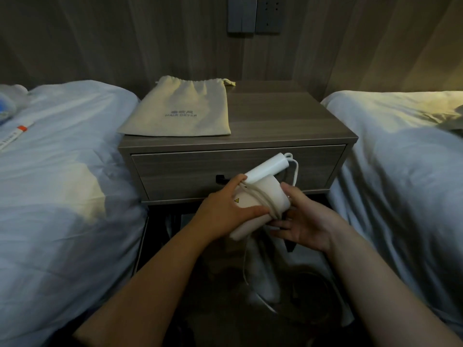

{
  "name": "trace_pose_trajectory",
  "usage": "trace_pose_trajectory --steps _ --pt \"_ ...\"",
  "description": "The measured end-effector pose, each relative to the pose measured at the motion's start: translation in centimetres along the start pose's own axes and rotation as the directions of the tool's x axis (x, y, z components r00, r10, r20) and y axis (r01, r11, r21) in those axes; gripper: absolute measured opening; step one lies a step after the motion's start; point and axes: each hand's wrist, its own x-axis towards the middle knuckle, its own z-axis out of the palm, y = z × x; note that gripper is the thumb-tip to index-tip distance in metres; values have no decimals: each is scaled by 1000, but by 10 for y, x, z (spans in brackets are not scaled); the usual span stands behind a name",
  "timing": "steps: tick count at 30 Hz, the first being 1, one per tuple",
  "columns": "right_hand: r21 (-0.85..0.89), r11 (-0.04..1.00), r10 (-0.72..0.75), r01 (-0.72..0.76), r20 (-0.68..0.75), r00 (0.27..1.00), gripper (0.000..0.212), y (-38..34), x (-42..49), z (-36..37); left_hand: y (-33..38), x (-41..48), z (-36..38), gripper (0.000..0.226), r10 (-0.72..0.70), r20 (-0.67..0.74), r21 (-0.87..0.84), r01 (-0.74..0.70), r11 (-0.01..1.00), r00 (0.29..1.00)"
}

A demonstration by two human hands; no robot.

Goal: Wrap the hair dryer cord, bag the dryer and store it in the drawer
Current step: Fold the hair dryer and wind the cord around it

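A white hair dryer [269, 194] is held in front of the closed drawer [238, 171] of a wooden nightstand. My left hand [225, 209] grips the dryer's barrel, thumb laid along its side. Several turns of the white cord [260, 199] lie around the barrel. My right hand [303, 219] is under the dryer's right end with the cord at its fingers. A loose length of cord [245, 261] hangs down toward the floor. The folded handle [268, 166] points up and right. A beige drawstring bag [180, 108] marked HAIR DRYER lies flat on the nightstand top.
The nightstand [288, 113] stands between two beds with white bedding, one on the left [62, 171] and one on the right [400, 159]. A wall socket panel [254, 13] is above. A small box [15, 134] lies on the left bed. Dark floor below.
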Motion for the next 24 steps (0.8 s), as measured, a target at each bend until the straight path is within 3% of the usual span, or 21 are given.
trace_pose_trajectory --steps 3,9,12,14,20,22,24 --pt "62 998 -36 31 77 996 67 1 1 3 1 1 1 79 -30 9 -59 31 998 999" --pt "44 982 -184 182 35 982 37 9 5 3 2 2 1 70 -17 34 -84 20 996 999" --pt "-50 958 -283 283 5 959 29 10 4 6 3 1 1 69 -4 29 -123 7 992 1000" --pt "-155 932 -335 328 -15 942 36 10 3 9 3 1 1 68 2 33 -149 3 989 999" --pt "-483 793 -418 370 8 908 35 7 2 3 4 4 -5 58 18 17 -230 -14 973 1000" --pt "-459 800 -404 386 63 913 37 1 3 -6 4 7 -11 50 35 10 -289 -31 957 999" --pt "-293 886 -347 360 100 933 48 -7 5 -16 5 8 -15 44 46 15 -407 -36 913 999"
